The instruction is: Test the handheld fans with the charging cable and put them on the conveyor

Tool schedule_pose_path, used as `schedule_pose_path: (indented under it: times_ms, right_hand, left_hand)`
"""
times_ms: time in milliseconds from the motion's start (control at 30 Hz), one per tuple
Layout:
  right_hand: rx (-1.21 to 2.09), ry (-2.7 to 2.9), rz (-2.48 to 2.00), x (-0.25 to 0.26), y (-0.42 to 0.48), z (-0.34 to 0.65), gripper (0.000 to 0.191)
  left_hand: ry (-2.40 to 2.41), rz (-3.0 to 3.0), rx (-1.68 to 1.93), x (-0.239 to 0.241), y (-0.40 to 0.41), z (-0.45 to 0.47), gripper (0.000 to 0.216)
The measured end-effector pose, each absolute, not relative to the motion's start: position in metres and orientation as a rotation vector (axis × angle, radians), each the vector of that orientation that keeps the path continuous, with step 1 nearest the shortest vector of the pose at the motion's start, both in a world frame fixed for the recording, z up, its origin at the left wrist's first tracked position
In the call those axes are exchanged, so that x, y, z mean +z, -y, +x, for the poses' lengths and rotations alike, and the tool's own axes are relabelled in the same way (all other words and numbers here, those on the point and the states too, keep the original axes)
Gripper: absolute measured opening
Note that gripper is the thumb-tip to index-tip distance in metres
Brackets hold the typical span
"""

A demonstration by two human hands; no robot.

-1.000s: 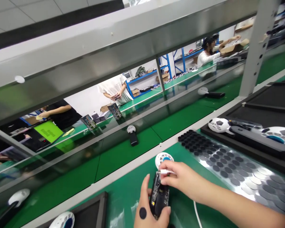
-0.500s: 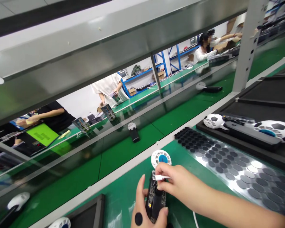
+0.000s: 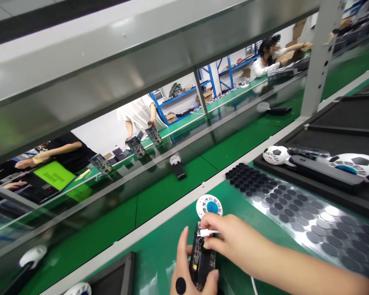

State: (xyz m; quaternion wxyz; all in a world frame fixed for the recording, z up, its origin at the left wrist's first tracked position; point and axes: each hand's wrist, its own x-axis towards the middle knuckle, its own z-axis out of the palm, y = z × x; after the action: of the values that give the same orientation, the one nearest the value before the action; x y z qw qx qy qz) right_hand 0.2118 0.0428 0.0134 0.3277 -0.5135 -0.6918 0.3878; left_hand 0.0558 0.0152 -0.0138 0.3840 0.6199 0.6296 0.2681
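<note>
My left hand [image 3: 187, 272] wraps round the opened handle of a handheld fan [image 3: 209, 206], whose white round head with a blue centre points away from me. Inside the handle a circuit board [image 3: 195, 257] shows, with a small yellow-lit part. My right hand [image 3: 224, 233] is closed on a white cable plug [image 3: 204, 232], its fingertips against the upper part of the handle. The cable [image 3: 253, 285] shows again below my right wrist. A round black sticker [image 3: 181, 285] clings to the back of my left hand.
A sheet of round black stickers [image 3: 295, 209] lies to the right, beside a black tray [image 3: 310, 180] with football-patterned fans. Another tray [image 3: 118, 274] is at lower left. Beyond the bench edge runs a green conveyor [image 3: 160, 192] carrying fans. Co-workers stand across it.
Fans on the conveyor have shifted to the right. Across it, a co-worker's hand has set another printed box on the far bench. My two hands have hardly moved.
</note>
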Motion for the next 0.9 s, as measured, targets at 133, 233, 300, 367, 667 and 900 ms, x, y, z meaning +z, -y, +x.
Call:
schedule_pose_path:
  times_ms: [133, 233, 300, 367, 667, 900]
  right_hand:
    - [1.016, 1.806, -1.353, 0.015, -0.042, 0.212, 0.014]
    - [1.005, 1.808, -1.354, 0.014, -0.042, 0.212, 0.014]
    - [0.988, 1.811, -1.357, 0.012, -0.041, 0.211, 0.015]
    - [0.963, 1.814, -1.357, 0.010, -0.041, 0.209, 0.015]
    - [0.824, 1.795, -1.343, 0.009, -0.037, 0.203, 0.014]
    - [0.602, 1.812, -1.227, -0.006, -0.035, 0.197, 0.017]
  left_hand:
    - [-1.621, 1.592, 0.693, -0.013, -0.014, 0.057, 0.078]
    - [-1.631, 1.596, 0.699, -0.012, -0.014, 0.057, 0.078]
    - [-1.629, 1.593, 0.691, -0.012, -0.014, 0.057, 0.078]
    - [-1.635, 1.593, 0.683, -0.012, -0.015, 0.058, 0.079]
    - [-1.643, 1.562, 0.745, -0.007, -0.013, 0.059, 0.079]
    - [-1.595, 1.417, 0.852, -0.009, -0.012, 0.057, 0.081]
